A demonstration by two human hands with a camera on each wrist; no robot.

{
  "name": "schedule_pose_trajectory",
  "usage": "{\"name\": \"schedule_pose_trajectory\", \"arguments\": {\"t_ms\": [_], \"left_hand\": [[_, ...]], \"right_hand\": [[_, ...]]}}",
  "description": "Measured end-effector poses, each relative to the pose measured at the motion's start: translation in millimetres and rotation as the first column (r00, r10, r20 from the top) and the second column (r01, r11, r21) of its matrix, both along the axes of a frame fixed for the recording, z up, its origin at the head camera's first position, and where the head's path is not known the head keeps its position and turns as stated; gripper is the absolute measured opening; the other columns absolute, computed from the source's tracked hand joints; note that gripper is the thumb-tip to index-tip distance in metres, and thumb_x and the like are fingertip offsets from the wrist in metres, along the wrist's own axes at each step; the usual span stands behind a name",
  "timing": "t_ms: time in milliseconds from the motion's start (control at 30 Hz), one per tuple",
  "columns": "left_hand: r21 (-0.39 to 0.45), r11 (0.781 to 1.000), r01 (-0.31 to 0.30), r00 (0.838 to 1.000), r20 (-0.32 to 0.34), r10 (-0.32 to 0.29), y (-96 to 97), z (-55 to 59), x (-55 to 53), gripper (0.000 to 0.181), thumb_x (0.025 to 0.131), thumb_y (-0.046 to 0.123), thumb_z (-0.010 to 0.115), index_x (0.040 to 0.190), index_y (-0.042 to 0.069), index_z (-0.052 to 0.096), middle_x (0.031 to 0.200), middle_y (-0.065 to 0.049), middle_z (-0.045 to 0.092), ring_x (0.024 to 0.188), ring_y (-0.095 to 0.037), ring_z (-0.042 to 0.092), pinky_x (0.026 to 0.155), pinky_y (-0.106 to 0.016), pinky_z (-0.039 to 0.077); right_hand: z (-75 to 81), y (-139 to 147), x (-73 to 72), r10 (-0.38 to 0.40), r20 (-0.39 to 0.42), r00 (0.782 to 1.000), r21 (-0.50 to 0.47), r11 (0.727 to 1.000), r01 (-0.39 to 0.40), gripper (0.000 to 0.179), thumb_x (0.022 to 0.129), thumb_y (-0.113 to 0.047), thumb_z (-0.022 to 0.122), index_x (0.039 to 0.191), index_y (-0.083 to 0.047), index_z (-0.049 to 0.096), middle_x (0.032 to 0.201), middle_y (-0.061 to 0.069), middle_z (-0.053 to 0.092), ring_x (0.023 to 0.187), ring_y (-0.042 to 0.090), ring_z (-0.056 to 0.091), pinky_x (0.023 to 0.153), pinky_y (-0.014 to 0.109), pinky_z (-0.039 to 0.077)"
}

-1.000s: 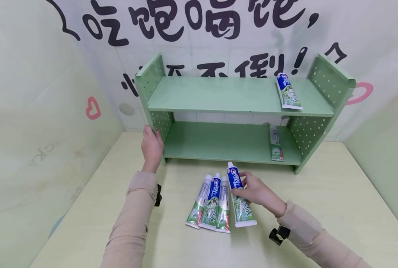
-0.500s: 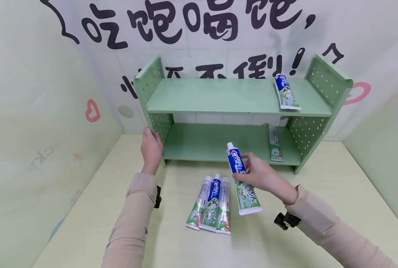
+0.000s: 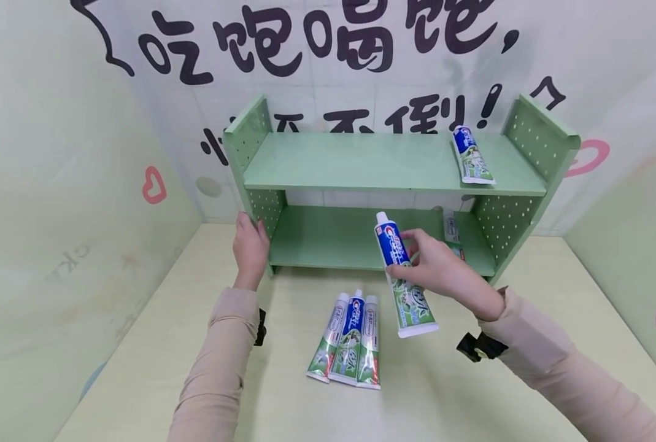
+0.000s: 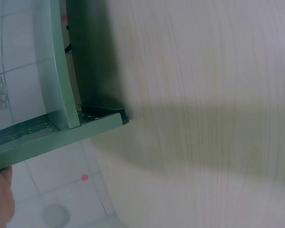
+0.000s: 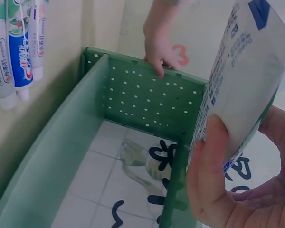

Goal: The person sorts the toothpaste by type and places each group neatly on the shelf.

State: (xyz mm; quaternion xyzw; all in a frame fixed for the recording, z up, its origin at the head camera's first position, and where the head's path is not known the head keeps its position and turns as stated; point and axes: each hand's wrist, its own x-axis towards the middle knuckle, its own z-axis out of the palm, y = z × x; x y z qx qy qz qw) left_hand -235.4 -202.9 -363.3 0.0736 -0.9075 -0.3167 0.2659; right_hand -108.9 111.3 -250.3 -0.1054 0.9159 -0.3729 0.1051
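My right hand point(image 3: 435, 265) pinches a blue and green toothpaste tube point(image 3: 395, 253), cap end up and tilted, in front of the lower shelf. In the right wrist view the white back of this tube shows between thumb and fingers. My left hand point(image 3: 250, 248) grips the front edge of the left side panel point(image 3: 266, 212) of the green shelf rack point(image 3: 328, 169); the right wrist view shows fingers hooked over that panel. On the table, a blue and green toothpaste tube point(image 3: 351, 337) lies between two silver and green toothpaste tubes point(image 3: 328, 344), point(image 3: 369, 344), caps toward the rack.
One blue and green tube point(image 3: 473, 156) lies on the upper shelf at the right. A silver and green tube point(image 3: 451, 227) lies on the lower shelf, partly hidden by my right hand. Walls point(image 3: 84, 184) stand left, right and behind the pale table point(image 3: 195, 344).
My right hand has lifted the blue and green tube up from beside the other tubes, toward the rack and slightly right. My left hand has stayed on the side panel.
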Motion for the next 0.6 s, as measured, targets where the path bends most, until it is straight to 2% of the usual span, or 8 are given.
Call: {"name": "schedule_pose_trajectory", "arguments": {"t_ms": [367, 600], "left_hand": [[0.009, 1.000, 0.006, 1.000, 0.008, -0.006, 0.1, 1.6, 1.7, 0.029, 0.098, 0.020, 0.038, 0.115, -0.002, 0.036, 0.103, -0.021, 0.052, 0.083, -0.040, 0.059, 0.068, -0.046, 0.052], [0.015, 1.000, 0.003, 1.000, 0.019, -0.003, 0.7, 2.5, 2.8, 0.028, 0.098, 0.020, 0.039, 0.115, -0.002, 0.036, 0.101, -0.021, 0.052, 0.082, -0.039, 0.059, 0.068, -0.044, 0.053]], "right_hand": [[38.6, -0.5, -17.8, -0.037, -0.036, 0.999, 0.048, 0.998, 0.039, 0.074, 0.084, -0.025, 0.064, 0.139, 0.003, 0.024, 0.112, 0.022, 0.052, 0.086, 0.027, 0.060, 0.061, 0.024, 0.055], [54.8, -0.2, -30.1, -0.063, -0.012, 0.998, 0.051, 0.997, 0.063, 0.074, 0.085, -0.028, 0.062, 0.141, -0.001, 0.022, 0.118, 0.020, 0.048, 0.088, 0.025, 0.057, 0.060, 0.023, 0.053]]}}
